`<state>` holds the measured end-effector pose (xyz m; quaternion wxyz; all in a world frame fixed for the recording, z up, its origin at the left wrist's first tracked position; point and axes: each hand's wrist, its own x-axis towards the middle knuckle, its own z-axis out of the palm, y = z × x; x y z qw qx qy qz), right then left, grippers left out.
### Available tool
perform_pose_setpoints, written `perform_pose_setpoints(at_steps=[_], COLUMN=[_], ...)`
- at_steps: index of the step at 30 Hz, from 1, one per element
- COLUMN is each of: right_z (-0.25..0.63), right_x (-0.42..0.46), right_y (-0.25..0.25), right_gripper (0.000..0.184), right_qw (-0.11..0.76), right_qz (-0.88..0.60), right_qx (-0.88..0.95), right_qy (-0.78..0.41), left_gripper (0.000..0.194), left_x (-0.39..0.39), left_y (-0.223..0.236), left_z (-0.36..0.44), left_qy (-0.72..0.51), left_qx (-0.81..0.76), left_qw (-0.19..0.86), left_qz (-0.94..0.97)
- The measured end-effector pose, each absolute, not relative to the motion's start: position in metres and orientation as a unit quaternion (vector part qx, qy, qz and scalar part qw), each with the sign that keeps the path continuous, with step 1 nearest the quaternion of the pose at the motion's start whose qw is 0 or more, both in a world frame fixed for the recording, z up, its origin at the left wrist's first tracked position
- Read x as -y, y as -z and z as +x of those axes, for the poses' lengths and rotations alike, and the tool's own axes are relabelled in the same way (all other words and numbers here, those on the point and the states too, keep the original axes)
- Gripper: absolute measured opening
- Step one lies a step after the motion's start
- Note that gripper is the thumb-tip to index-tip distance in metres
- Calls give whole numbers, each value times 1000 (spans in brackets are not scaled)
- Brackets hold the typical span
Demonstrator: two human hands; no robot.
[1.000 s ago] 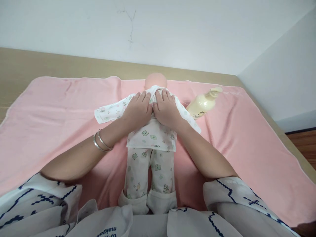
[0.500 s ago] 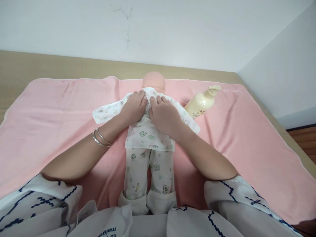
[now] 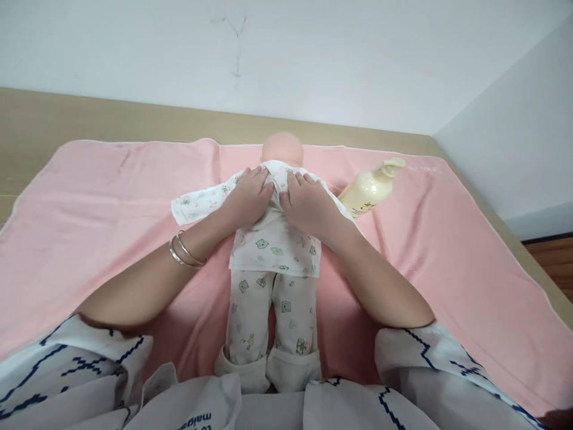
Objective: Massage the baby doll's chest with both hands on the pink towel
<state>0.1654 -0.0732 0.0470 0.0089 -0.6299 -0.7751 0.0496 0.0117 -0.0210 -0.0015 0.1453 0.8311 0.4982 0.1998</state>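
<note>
A baby doll (image 3: 275, 251) in a white printed top and trousers lies stretched out, its bald head (image 3: 283, 149) away from me and no face showing. My left hand (image 3: 251, 194) rests flat on the left side of its upper back, fingers extended. On the other side, my right hand (image 3: 308, 200) lies flat too, its thumb towards the middle. Wrinkled cloth shows in the narrow gap between the two hands. The doll's left-hand sleeve (image 3: 197, 204) spreads out sideways; my right forearm partly covers the other sleeve.
A pale yellow pump bottle (image 3: 369, 188) lies tilted to the right of the doll. Under everything a pink blanket (image 3: 447, 257) covers most of the wooden tabletop (image 3: 134, 116). A white wall (image 3: 335, 60) rises behind, with another wall at the right.
My hands have slid slightly apart across the doll's upper back, so more of the top shows between them. The whole view has shifted a little.
</note>
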Motion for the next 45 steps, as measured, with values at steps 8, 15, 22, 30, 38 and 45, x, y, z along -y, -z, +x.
perform_pose_setpoints(at_steps=[8, 15, 22, 30, 38, 45], right_z=[172, 177, 165, 167, 166, 170], right_x=[69, 41, 75, 63, 40, 43], right_y=[-47, -29, -39, -34, -7, -14], right_gripper=[38, 59, 64, 56, 64, 64], right_qw=[52, 75, 28, 116, 182, 137], right_qz=[-609, -676, -623, -611, -668, -658], right_qx=[789, 728, 781, 776, 717, 738], right_qy=[-60, -92, -44, -102, -89, -66], left_gripper=[54, 64, 51, 55, 54, 58], left_x=[20, 52, 15, 21, 25, 31], left_y=[2, -3, 20, 29, 27, 19], left_z=[10, 19, 12, 19, 21, 20], left_qy=[-228, -184, -234, -296, -305, -258], left_qx=[-507, -503, -455, -529, -548, -526], left_qw=[144, 174, 123, 173, 181, 159], left_qz=[819, 827, 850, 776, 757, 795])
